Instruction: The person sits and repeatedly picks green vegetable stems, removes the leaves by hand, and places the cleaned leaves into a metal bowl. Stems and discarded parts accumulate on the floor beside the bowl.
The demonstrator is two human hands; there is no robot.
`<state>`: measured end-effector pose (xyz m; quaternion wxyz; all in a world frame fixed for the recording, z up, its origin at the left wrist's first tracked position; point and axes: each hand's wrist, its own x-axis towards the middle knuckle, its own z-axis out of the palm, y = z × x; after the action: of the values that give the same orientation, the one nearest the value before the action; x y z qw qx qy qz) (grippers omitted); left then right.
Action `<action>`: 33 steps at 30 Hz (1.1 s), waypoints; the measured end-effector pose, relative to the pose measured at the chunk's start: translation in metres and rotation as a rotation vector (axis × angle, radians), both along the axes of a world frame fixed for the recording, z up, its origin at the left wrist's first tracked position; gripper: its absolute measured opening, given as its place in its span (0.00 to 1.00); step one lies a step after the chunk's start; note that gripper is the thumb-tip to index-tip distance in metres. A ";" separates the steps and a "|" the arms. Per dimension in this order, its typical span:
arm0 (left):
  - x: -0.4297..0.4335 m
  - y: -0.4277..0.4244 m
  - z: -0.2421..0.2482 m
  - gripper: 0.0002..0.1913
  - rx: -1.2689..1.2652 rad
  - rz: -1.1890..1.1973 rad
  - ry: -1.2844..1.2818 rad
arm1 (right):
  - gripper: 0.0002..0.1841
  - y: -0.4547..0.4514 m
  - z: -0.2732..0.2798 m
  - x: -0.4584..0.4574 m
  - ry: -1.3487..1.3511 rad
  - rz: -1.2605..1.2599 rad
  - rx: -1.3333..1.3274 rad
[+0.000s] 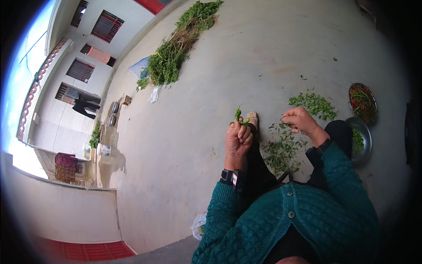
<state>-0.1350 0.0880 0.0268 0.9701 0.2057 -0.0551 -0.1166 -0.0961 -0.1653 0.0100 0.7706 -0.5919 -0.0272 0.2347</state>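
Observation:
Green chili peppers [238, 115] stick out of the top of my left hand [238, 137], whose fingers are closed around them. To its right, my right hand [298, 122] is raised with thumb and fingertips pinched together; a small dark bit shows at the fingertips, too small to name surely. Below and between the hands, plucked green leaves and stems [283, 151] lie scattered on the concrete floor. A spread of green chili peppers [313, 105] lies beyond my right hand. One metal bowl [368, 145] holds chopped-looking green pieces, and another beside it holds red and green chilies [362, 102].
A long heap of uprooted leafy plants [171, 56] lies farther off, with a blue plastic sheet [140, 68] and a white plastic bag [154, 94] beside it. Another plastic bag [198, 226] sits near my left elbow. White buckets [104, 150] and metal basins [114, 107] stand by the building.

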 end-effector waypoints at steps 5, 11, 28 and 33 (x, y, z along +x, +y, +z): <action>-0.012 0.006 -0.001 0.11 0.076 -0.138 -0.045 | 0.15 0.017 0.002 -0.003 0.009 0.155 0.086; -0.017 -0.020 -0.015 0.10 0.028 -0.166 0.100 | 0.12 0.041 0.006 -0.018 0.055 0.236 0.271; -0.073 0.054 0.008 0.09 0.355 0.223 0.154 | 0.08 0.036 -0.017 -0.003 -0.560 0.116 -0.416; -0.203 0.159 0.047 0.09 0.558 0.819 0.367 | 0.05 0.027 -0.043 0.013 -0.378 0.137 -0.440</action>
<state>-0.3383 0.2469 0.0738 0.8382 0.4372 0.2337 0.2274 -0.0836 -0.1381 -0.0332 0.5873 -0.7747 -0.1587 0.1721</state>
